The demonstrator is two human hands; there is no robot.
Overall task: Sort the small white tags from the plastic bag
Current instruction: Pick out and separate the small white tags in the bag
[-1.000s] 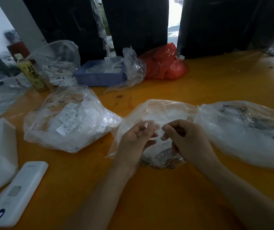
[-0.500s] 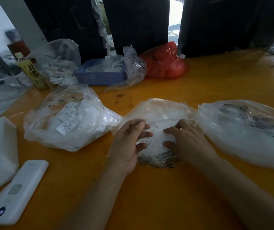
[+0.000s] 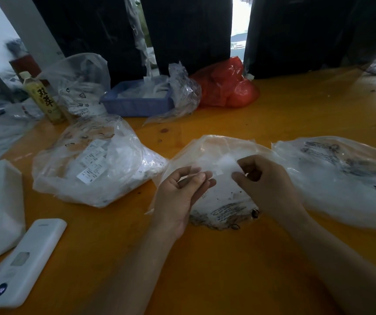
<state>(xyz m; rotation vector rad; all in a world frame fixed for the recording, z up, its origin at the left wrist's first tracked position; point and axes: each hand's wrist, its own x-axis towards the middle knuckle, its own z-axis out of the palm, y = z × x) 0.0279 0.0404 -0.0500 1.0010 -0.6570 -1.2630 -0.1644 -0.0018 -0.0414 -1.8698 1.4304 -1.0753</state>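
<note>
Table: an orange wooden table (image 3: 262, 123) carried all the things.
Middle bag: a clear plastic bag (image 3: 223, 201) with black print lay in front of the person.
Left hand: the left hand (image 3: 182, 194) was over the bag's left edge, its fingers bent lightly and pinching a thin film.
Right hand: the right hand (image 3: 266, 180) pinched a small white tag (image 3: 228, 164) above the bag.
Left side: a full bag of white tags (image 3: 91, 169), a white remote control (image 3: 23, 262), a tea bottle (image 3: 43, 98).
Back: a blue basket (image 3: 137, 105) and a red bag (image 3: 228, 87).
Right side: another clear printed bag (image 3: 341, 176).
</note>
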